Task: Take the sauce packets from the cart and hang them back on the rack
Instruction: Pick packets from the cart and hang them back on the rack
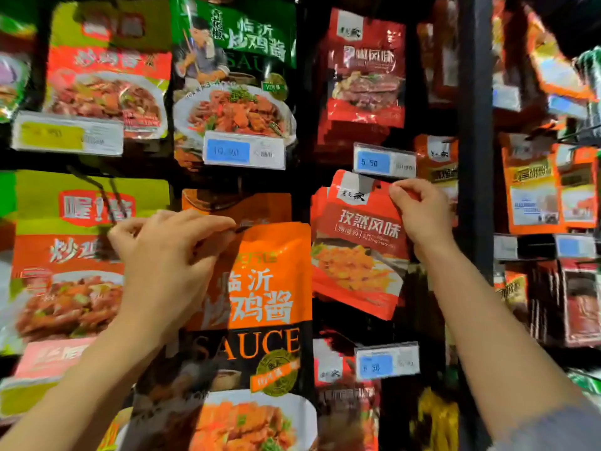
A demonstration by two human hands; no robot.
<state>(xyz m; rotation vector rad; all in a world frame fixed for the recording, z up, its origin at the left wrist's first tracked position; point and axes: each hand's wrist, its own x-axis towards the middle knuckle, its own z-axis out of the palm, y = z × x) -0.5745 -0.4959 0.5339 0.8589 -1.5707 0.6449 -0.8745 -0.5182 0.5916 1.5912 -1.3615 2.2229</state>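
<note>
Here, risk: the red packet (357,242) hangs tilted, its hole seemingly short of the peg hidden behind the price tag (385,160) at its 12 o'clock; a release now could drop it
Orange packet (266,288): at 9 o'clock of the red one, top edge pinched; it could miss its peg too
Left hand (169,255): raised, fingertips curled, grip pinching the orange packet's top
Right hand (421,213): raised, grip clamped on the red packet's upper right corner

Two hands: left hand (169,255), right hand (419,213). Two held packets: one orange sauce packet (260,288), one red sauce packet (354,245). Three blue price tags (227,151), one yellow price tag (52,133).
</note>
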